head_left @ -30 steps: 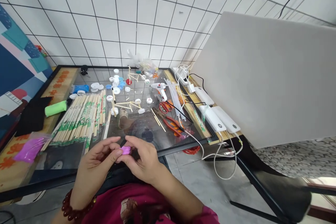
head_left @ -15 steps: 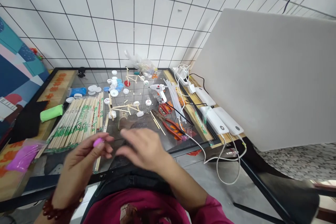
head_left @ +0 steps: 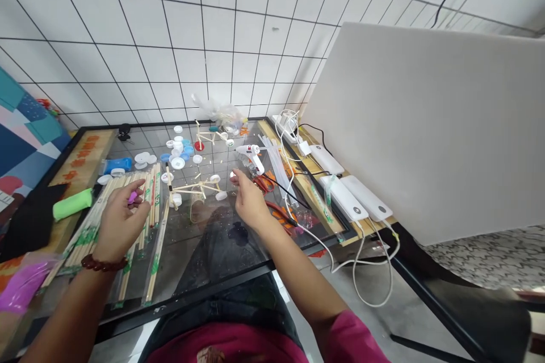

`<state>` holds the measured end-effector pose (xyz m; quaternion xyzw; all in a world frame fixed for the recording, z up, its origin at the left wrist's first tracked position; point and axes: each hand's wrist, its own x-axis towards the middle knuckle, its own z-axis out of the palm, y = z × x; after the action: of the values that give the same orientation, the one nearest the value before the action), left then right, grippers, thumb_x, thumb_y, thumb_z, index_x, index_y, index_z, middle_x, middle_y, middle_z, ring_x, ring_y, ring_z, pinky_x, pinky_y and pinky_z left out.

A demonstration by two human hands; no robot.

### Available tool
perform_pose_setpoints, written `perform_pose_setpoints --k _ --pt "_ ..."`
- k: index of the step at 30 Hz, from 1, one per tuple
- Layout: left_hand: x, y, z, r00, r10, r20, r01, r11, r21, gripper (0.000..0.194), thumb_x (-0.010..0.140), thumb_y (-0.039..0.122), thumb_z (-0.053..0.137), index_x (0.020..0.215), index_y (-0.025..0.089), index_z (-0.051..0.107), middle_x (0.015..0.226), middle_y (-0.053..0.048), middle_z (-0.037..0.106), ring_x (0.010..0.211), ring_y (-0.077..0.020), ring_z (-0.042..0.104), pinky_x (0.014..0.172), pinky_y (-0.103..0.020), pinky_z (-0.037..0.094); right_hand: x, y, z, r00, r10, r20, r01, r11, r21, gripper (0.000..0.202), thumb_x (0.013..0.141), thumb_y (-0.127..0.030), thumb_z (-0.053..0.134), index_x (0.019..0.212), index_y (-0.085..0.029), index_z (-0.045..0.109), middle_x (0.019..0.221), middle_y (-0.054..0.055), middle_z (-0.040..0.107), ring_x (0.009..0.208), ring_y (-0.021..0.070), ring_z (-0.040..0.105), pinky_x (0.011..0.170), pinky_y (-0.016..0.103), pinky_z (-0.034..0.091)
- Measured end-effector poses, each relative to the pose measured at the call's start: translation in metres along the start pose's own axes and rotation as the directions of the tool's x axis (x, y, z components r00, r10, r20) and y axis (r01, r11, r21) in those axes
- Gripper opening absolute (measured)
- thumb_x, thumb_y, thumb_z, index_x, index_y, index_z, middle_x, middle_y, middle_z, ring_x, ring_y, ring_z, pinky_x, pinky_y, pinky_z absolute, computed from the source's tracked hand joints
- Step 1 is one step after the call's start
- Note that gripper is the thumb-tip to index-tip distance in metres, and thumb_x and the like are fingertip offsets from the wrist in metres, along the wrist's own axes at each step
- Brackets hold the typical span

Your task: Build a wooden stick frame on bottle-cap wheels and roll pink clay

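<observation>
My left hand point(head_left: 121, 212) is over the bundle of wrapped chopsticks point(head_left: 100, 221), its fingers curled around a small lump of purple clay point(head_left: 133, 197). Further right, my right hand point(head_left: 251, 199) reaches out over the glass tabletop. Its fingertips close on a small white bottle cap point(head_left: 233, 174), which they partly cover. Between the hands stands a stick frame point(head_left: 193, 187) with bottle caps as wheels. Behind it is another stick frame point(head_left: 208, 135) with a red cap point(head_left: 198, 146).
Loose white and blue caps point(head_left: 177, 163) lie at the back. A glue gun point(head_left: 252, 154), glue sticks point(head_left: 279, 164), scissors point(head_left: 264, 182) and red-handled pliers point(head_left: 281, 214) are at right, beside power banks point(head_left: 343, 197) and cables. Green clay point(head_left: 72, 204) and bagged purple clay point(head_left: 25, 286) lie left.
My left hand has moved forward and left, over the chopsticks, with the purple clay. My right hand has gone forward and right to the white cap. The view has shifted slightly.
</observation>
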<state>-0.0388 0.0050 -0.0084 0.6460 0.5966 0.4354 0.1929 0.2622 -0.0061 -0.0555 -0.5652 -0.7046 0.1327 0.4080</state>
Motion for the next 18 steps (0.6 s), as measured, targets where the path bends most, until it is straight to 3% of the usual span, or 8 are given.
perform_pose_setpoints --k 4,9,15,18 --pt "-0.003 -0.005 0.001 0.999 0.045 -0.005 -0.043 0.987 0.153 0.051 0.08 0.029 0.058 0.129 0.016 0.064 0.105 -0.007 0.061 0.089 -0.0221 0.059 0.064 -0.028 0.05 -0.001 -0.009 -0.009 0.995 0.056 0.086 -0.04 0.983 -0.179 0.074 0.076 0.002 0.051 0.148 -0.016 0.052 0.126 0.012 0.077 0.12 0.0279 0.064 0.103 0.043 0.049" --pt "-0.011 -0.007 0.001 0.994 0.09 0.059 -0.103 0.955 0.28 0.05 0.083 0.031 0.054 0.129 0.012 0.064 0.108 -0.013 0.062 0.097 -0.0279 0.061 0.064 -0.033 0.053 0.002 -0.015 -0.011 0.98 0.143 0.14 -0.108 0.966 -0.233 0.074 0.077 0.0 0.051 0.149 -0.016 0.053 0.13 0.012 0.076 0.134 0.0291 0.053 0.108 0.048 0.035" --pt "-0.013 -0.014 0.008 0.99 0.132 0.051 -0.142 0.938 0.318 0.054 0.087 0.023 0.05 0.138 0.007 0.059 0.12 -0.017 0.061 0.112 -0.0327 0.063 0.091 -0.046 0.057 0.001 -0.009 -0.002 0.974 0.156 0.164 -0.113 0.963 -0.245 0.077 0.076 -0.001 0.052 0.151 -0.016 0.051 0.128 0.013 0.077 0.136 0.0304 0.052 0.106 0.049 0.032" --pt "-0.015 -0.006 0.005 0.972 0.229 -0.061 -0.206 0.943 0.261 0.049 0.095 0.023 0.047 0.139 0.002 0.058 0.124 -0.02 0.064 0.12 -0.0332 0.062 0.108 -0.054 0.051 0.003 -0.006 -0.009 0.99 0.102 0.099 -0.073 0.963 -0.261 0.069 0.079 -0.002 0.051 0.147 -0.015 0.054 0.129 0.014 0.076 0.133 0.0313 0.056 0.105 0.05 0.035"
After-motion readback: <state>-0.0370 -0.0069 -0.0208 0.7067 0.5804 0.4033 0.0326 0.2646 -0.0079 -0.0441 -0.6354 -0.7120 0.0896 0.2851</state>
